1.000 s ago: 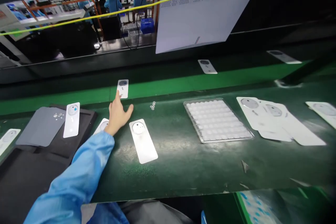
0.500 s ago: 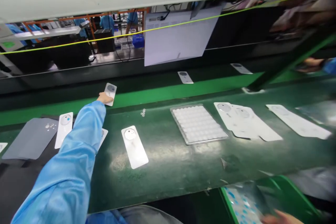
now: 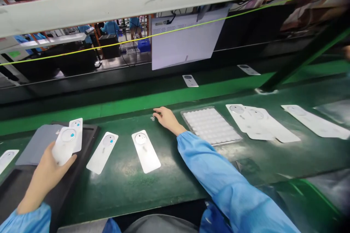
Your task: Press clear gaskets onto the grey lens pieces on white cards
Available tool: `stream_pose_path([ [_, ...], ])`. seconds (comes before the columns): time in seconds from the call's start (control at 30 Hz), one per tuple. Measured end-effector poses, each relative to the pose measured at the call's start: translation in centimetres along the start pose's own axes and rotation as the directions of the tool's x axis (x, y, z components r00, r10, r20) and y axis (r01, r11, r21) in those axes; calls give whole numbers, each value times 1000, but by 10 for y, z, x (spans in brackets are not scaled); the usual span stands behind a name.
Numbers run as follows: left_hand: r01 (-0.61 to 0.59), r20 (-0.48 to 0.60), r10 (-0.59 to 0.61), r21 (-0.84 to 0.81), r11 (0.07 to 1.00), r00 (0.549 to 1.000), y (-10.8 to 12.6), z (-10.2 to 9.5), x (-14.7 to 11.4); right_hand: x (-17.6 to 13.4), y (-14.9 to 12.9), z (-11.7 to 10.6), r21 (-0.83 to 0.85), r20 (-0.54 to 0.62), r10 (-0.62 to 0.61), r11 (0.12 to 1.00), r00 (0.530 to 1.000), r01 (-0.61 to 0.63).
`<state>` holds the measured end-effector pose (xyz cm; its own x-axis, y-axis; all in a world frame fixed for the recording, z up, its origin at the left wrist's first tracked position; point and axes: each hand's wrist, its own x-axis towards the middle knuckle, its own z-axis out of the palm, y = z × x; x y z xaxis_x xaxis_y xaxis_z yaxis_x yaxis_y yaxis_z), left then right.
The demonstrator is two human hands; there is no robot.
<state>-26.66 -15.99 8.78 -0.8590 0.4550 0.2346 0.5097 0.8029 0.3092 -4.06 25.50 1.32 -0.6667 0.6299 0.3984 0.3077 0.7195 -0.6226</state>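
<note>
My left hand (image 3: 47, 169) is closed on a white phone back cover (image 3: 64, 145) with a round camera ring and a blue dot. This cover overlaps another white cover (image 3: 78, 142) beyond it, over the black mat. My right hand (image 3: 167, 118) reaches forward, thumb and forefinger slightly apart, beside a few small clear round pieces (image 3: 152, 118) on the green bench. Between my hands lie two more covers: one with a blue dot (image 3: 102, 153) and one without a visible dot (image 3: 146, 153).
Right of my right hand sits a clear tray of white round pieces (image 3: 210, 125). Several covers (image 3: 262, 123) overlap beyond it. A green belt (image 3: 123, 105) runs behind the bench, with two covers (image 3: 190, 81) further back. A green post (image 3: 300, 54) stands at right; grey sheets (image 3: 35, 138) lie at left.
My left hand has drawn back from the belt to the left side of the bench. My right hand now reaches to the small clear pieces. The hand at the lower-right green bin is gone from there.
</note>
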Motion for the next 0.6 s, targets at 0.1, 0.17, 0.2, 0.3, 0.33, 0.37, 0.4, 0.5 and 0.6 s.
stream_pose_path([
  [0.1, 51, 51, -52, 7, 999, 997, -18, 12, -8, 7, 13, 14, -12, 10, 17, 1000, 1000, -17],
  [0.17, 108, 59, -110, 42, 993, 992, -16, 17, -9, 3, 18, 19, -10, 3, 29, 1000, 1000, -29],
  [0.2, 131, 36, -134, 67, 989, 990, -12, 18, -11, 1, 20, 20, -8, -4, 38, 999, 999, -38],
  [0.3, 53, -156, -32, 132, 990, 987, 11, 18, -20, -3, 25, 23, 5, -29, 70, 998, 997, -69],
  [0.33, -24, -207, 51, 133, 991, 977, 22, 18, -26, -3, 26, 24, 13, -38, 81, 997, 996, -81],
  [0.37, -122, -216, 145, 117, 986, 966, 35, 19, -33, -2, 27, 24, 21, -46, 93, 996, 995, -92],
  [0.4, -228, -188, 239, 82, 970, 953, 50, 23, -41, -1, 27, 24, 31, -53, 104, 994, 993, -102],
  [0.5, -451, 10, 453, -68, 890, 892, 102, 45, -61, 2, 26, 22, 64, -56, 128, 990, 990, -125],
  [0.6, -493, 171, 505, -108, 863, 846, 154, 80, -60, 3, 19, 16, 102, -42, 142, 985, 989, -137],
])
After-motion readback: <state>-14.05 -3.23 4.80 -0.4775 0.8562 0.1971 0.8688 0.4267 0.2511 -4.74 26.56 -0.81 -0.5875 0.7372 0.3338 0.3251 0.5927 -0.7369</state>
